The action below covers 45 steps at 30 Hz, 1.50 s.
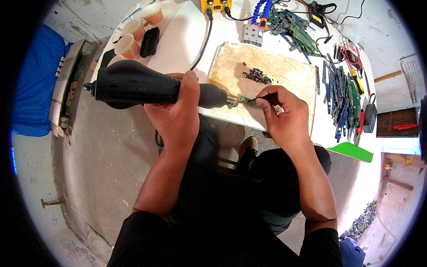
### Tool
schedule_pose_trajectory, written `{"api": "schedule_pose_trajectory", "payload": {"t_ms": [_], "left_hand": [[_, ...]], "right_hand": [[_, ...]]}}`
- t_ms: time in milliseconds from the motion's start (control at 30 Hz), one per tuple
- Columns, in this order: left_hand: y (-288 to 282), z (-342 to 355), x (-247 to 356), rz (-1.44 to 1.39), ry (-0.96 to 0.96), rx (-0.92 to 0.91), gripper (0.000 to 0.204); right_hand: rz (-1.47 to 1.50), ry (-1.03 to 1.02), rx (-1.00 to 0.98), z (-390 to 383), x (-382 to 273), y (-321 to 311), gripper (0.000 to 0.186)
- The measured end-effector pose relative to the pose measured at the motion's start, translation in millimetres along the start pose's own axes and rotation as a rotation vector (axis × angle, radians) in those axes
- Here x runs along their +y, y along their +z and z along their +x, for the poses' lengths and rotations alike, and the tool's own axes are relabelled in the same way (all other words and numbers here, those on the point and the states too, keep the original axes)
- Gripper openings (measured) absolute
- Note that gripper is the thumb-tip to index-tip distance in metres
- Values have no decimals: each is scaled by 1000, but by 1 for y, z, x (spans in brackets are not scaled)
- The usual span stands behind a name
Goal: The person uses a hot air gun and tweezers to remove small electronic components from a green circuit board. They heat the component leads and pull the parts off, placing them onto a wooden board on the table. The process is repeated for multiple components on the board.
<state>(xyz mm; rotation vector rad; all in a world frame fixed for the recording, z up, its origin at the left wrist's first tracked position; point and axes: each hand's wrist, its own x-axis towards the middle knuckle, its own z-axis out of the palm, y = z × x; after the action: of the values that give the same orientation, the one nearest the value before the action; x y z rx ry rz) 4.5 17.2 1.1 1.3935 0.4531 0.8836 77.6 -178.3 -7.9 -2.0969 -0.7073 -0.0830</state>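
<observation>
My left hand is closed around the grip of a black hot air gun, held level with its metal nozzle pointing right. Just beyond the nozzle a narrow green circuit board strip lies near the front edge of a worn, tan work board. In my right hand, thumb and fingers pinch what look like thin black tweezers, their tips at the strip. The fingers partly hide the strip's right end. Behind it on the board sits a small heap of black components.
Loose circuit board strips pile up at the right, with more strips at the back. A yellow power unit and a metal block with blue flexible hoses stand at the far edge. Paper cups line the left.
</observation>
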Motion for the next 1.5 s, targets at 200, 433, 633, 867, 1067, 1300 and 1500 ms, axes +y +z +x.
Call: {"api": "schedule_pose_trajectory", "payload": {"t_ms": [200,433,633,867,1067,1300,1500], "left_hand": [[1,-1,-1,20,-7,5,11],[-1,-1,-4,59,24,-25,18],[1,-1,1,-15,-33,19,11],[-1,0,-3,-12,-10,8,10],[1,0,-2,-22,0,28,10],[1,0,-1,-6,-7,7,12],[-1,0,-3,45,11,-21,15]], "right_hand": [[34,36,-18,1,1,0,13],[12,37,-19,0,-1,-1,12],[-26,45,126,8,3,-2,13],[-56,114,162,10,8,-3,14],[-16,109,126,10,10,-6,13],[53,18,-48,2,6,-8,13],[92,-30,-75,2,9,-6,16]]}}
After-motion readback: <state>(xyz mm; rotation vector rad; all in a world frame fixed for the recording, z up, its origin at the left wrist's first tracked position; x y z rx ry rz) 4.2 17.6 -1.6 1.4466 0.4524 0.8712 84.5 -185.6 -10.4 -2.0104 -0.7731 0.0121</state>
